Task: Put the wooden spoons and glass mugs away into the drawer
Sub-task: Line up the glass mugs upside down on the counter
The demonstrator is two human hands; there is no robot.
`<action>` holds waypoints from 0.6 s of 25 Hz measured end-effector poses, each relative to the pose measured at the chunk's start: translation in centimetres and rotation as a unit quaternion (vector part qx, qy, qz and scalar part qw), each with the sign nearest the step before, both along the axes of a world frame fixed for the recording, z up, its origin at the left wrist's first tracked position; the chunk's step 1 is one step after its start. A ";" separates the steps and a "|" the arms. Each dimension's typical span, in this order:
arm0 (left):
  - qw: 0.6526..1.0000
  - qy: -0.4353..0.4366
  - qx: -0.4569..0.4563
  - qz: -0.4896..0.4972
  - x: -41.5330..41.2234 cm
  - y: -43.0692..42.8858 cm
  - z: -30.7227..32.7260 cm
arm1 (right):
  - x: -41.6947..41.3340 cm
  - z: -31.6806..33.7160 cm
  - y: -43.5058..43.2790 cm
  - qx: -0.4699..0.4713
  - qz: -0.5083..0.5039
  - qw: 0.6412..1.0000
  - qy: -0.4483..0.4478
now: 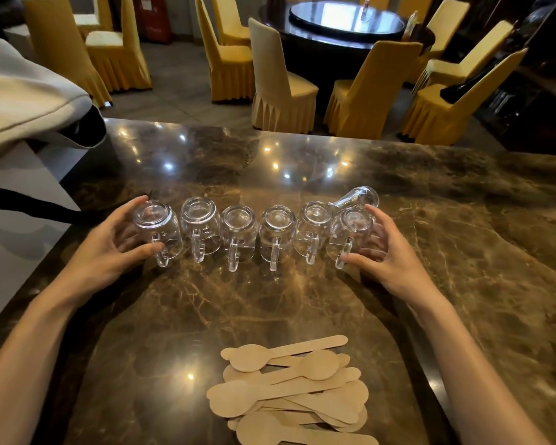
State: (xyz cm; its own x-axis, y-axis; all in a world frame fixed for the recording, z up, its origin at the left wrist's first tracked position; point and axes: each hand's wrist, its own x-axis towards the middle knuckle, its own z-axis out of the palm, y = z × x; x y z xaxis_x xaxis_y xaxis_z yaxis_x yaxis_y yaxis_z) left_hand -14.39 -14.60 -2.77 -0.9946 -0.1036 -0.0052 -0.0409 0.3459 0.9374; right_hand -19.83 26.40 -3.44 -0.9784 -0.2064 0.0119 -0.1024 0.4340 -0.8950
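Six upturned glass mugs line the bench, wooden spoons heaped at 6 o'clock; left hand grips the 9 o'clock end mug, right hand the 3 o'clock end mug; mug pickup judged under way, next needing a steady lift toward a drawer not in view.

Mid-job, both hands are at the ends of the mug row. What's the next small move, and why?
Probably lift the two end mugs straight up. The left hand curls round the leftmost mug and the right hand round the rightmost mug, both upside down on the marble counter, so they look ready to carry. No drawer is in view.
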 end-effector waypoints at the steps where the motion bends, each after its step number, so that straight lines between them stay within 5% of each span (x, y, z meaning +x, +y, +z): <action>1: 1.000 -0.003 0.011 -0.002 0.0 -0.5 -0.3 | -0.1 0.3 0.6 0.003 0.006 1.000 -0.010; 5: 0.999 0.006 0.035 0.002 0.6 -2.1 -1.6 | -1.1 1.1 2.7 -0.062 -0.118 0.990 -0.044; 8: 0.999 0.020 0.013 0.033 1.2 -1.2 -2.7 | -2.7 0.7 2.7 -0.026 -0.237 0.967 -0.087; 12: 0.977 0.038 -0.204 0.039 3.0 1.5 -3.2 | -4.7 -0.3 1.9 0.080 -0.262 0.957 -0.092; 15: 0.930 -0.037 -0.363 0.044 4.3 3.4 -3.6 | -6.1 -0.7 1.3 0.154 -0.256 0.949 -0.097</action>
State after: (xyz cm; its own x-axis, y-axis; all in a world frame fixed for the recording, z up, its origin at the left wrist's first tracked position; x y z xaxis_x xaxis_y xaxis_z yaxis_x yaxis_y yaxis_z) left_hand -10.12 -11.21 -6.39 -0.9817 -0.1882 0.0292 -0.1551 0.8791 0.4506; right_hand -25.95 27.67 -4.11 -0.9293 0.3322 -0.1616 0.3456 0.6272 -0.6980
